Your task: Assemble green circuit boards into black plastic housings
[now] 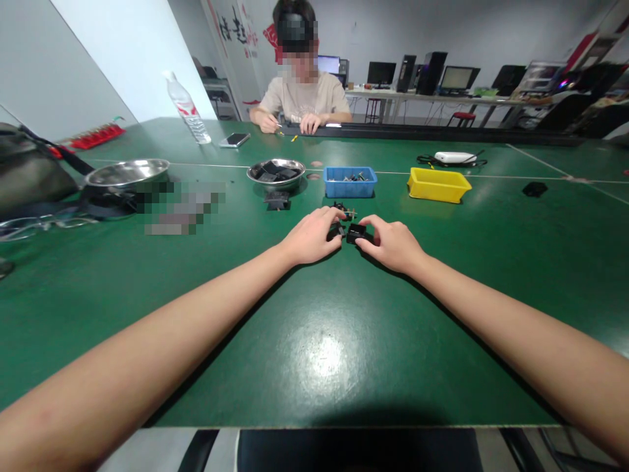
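Observation:
Above the green table top, my left hand [314, 237] curls its thumb and fingers round a small black part [335, 231]; its exact kind is partly hidden by the fingers. Close beside it, my right hand [396, 244] grips a small black box-shaped piece [356, 233] between thumb and fingers. A narrow gap separates the two pieces. Just beyond my fingertips lie small dark and metallic parts [348, 211]. Behind these stands a blue tray [350, 191] with small metal pieces in it. A metal bowl [276, 183] of black parts is to its left, with another black piece [278, 200] in front.
A yellow tray [439, 189] stands to the right, near a white power strip [455, 158]. At left are a steel bowl [128, 174], glasses [44, 226], a water bottle [187, 110] and a phone [234, 140]. A person [305, 95] works across the green table [324, 314].

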Demonstrator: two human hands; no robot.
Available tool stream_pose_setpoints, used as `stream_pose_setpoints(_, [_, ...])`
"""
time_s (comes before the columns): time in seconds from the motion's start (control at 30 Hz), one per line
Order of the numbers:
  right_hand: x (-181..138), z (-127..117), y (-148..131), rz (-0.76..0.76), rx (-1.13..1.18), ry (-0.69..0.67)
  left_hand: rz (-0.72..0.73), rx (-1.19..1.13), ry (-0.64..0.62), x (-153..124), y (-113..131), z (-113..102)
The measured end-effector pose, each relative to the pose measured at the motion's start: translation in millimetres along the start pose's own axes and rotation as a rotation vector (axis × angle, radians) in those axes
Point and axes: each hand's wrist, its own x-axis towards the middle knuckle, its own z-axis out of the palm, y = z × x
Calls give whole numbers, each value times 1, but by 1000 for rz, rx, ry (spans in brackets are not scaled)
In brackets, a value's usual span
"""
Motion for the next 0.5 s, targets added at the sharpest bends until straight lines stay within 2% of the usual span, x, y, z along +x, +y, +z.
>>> stream_pose_setpoints(0.23, [3, 2, 4, 39, 130, 57, 14, -66, 38, 0, -4, 3])
stream_pose_setpoints(0.5, [2, 1, 5, 51, 202, 59, 21, -84, -2, -1, -2, 1])
